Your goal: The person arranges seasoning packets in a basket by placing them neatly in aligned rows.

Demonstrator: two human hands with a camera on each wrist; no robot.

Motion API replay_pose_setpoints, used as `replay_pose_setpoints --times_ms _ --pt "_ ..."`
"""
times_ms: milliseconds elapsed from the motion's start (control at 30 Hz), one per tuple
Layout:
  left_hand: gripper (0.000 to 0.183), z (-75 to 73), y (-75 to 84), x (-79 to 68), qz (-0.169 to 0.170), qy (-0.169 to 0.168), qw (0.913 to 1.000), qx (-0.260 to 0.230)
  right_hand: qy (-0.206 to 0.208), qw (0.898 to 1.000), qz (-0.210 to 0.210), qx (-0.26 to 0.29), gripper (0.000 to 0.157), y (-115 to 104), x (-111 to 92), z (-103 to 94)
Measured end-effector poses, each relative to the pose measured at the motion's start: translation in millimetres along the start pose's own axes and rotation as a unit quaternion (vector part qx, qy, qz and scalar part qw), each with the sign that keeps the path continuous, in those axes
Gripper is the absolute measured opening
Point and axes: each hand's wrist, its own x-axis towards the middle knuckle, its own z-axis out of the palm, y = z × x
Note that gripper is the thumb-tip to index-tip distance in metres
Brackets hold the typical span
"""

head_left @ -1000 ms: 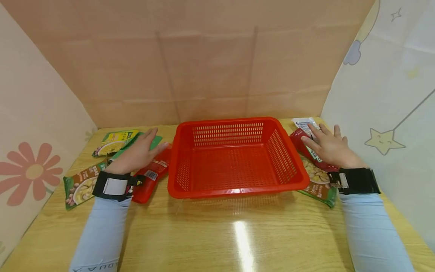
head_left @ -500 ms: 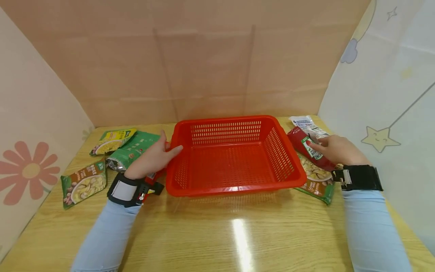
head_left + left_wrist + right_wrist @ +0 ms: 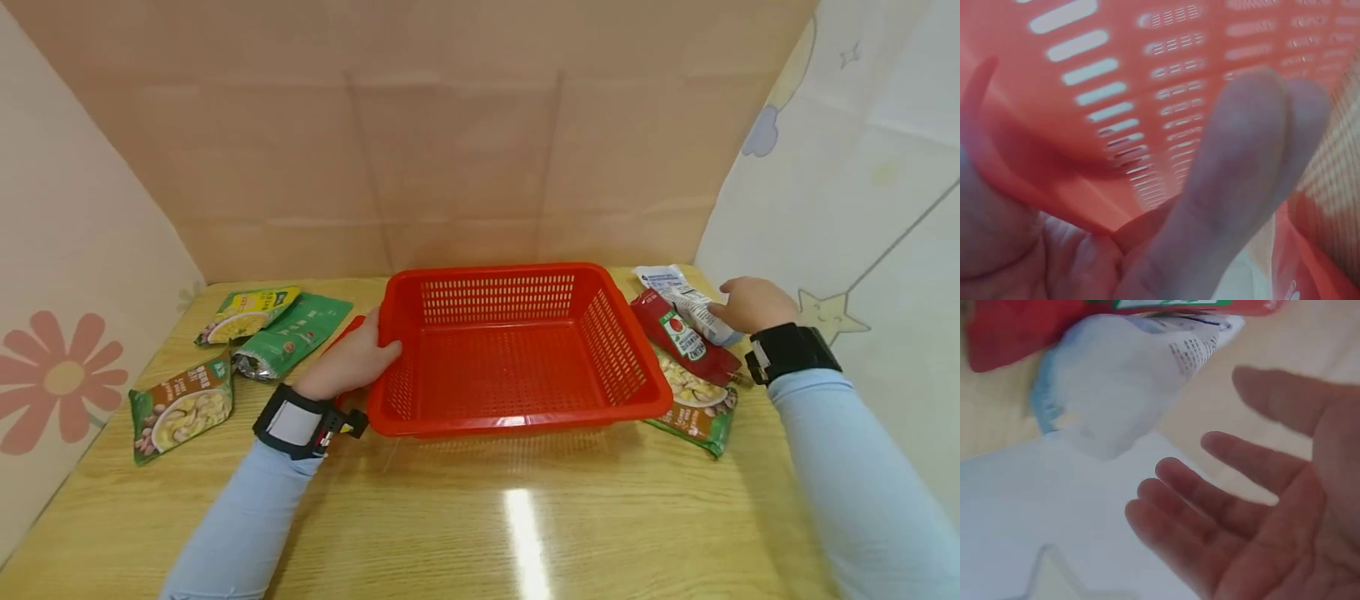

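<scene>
We are gripping the left rim of the red basket with our left hand, fingers curled over its wall. Our right hand is hovering relaxed and holding nothing, at the white packet just right of the basket.

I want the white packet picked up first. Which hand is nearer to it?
Right. The right hand is right beside the white packet, fingers open in the right wrist view. The left hand is across the table, gripping the red basket wall.
</scene>
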Motion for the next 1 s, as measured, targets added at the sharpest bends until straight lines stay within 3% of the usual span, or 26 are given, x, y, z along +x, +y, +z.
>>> replay_pose_setpoints --times_ms 200,300,433,633,800,1000 --pt "0.055 1.7 -2.9 2.3 0.018 0.003 0.9998 -0.005 -0.126 0.992 -0.001 -0.025 0.031 -5.1 44.5 15.9" --pt "0.058 3.0 -4.1 2.5 0.024 0.004 0.9995 -0.020 -0.152 0.987 0.013 -0.039 0.025 -4.4 56.7 27.7" --pt "0.061 2.1 -6.5 3.4 0.023 0.007 0.9993 -0.027 -0.131 0.990 0.025 -0.038 0.022 -4.6 58.3 35.4" --pt "0.062 0.2 6.5 -2.6 0.027 0.000 0.9996 -0.013 -0.080 0.995 0.051 0.002 0.015 4.7 60.1 45.1" --pt "0.064 0.8 0.0 0.7 0.019 0.004 0.9998 0.001 -0.047 0.998 0.030 -0.020 0.012 -3.0 54.4 44.5" --pt "0.064 0.9 0.8 1.8 0.021 0.007 0.9998 0.003 -0.057 0.998 0.010 -0.027 0.011 3.6 60.4 45.4"
